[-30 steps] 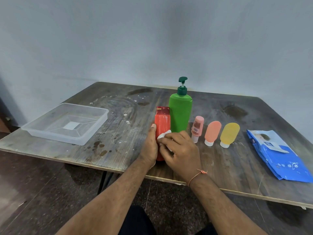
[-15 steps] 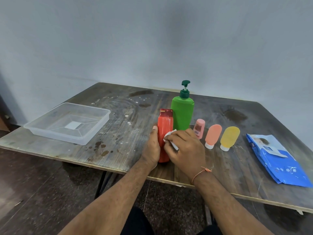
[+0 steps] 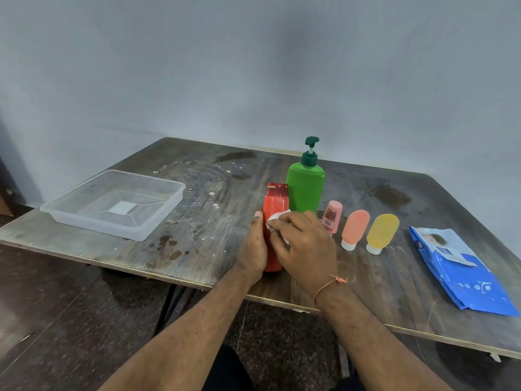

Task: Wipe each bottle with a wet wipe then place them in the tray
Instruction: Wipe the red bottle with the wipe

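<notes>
red bottle (image 3: 275,210) near table (image 3: 197,266) front edge | left hand (image 3: 255,246) grips

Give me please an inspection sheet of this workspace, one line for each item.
Surface: wooden table, stained and speckled.
Job's things: red bottle upright; green pump bottle, pink tube, orange tube, yellow tube standing unwiped; clear tray holds no bottles.
Clutter: blue wipes pack at right.
Grippers: left hand grips red bottle; right hand presses wet wipe on it.
Cables: nothing seen.
Surroundings: plain wall, dark floor.
</notes>
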The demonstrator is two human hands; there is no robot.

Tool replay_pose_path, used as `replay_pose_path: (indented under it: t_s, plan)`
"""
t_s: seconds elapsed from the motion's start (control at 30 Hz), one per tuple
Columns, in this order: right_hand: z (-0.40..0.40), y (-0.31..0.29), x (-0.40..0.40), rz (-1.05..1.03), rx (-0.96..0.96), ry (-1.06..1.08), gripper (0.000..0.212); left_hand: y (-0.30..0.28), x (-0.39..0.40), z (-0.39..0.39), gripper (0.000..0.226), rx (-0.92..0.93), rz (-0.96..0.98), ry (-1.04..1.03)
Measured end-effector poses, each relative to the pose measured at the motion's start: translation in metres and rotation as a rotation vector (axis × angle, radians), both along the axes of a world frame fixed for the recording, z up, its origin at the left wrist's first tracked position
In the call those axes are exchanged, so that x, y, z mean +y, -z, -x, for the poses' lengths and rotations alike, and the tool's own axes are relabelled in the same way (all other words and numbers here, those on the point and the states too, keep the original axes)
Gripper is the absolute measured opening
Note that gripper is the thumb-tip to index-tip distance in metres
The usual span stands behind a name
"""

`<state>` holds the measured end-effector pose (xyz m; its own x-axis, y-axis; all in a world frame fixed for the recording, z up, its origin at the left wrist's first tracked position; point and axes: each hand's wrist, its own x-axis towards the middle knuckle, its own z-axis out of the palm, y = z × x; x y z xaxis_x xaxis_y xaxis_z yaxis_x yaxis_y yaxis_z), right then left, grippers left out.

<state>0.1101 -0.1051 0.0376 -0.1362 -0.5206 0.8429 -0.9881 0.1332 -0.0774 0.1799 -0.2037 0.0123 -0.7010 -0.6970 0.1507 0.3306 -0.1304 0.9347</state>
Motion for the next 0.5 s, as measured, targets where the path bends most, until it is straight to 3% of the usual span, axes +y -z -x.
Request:
replay_pose_path:
  t_s: [0.5]
  plan:
    - [0.008,-0.004,0.004,-0.050,0.054,-0.003,0.007,0.003,-0.003,0.004,0.068,0.018,-0.005,-0.003]
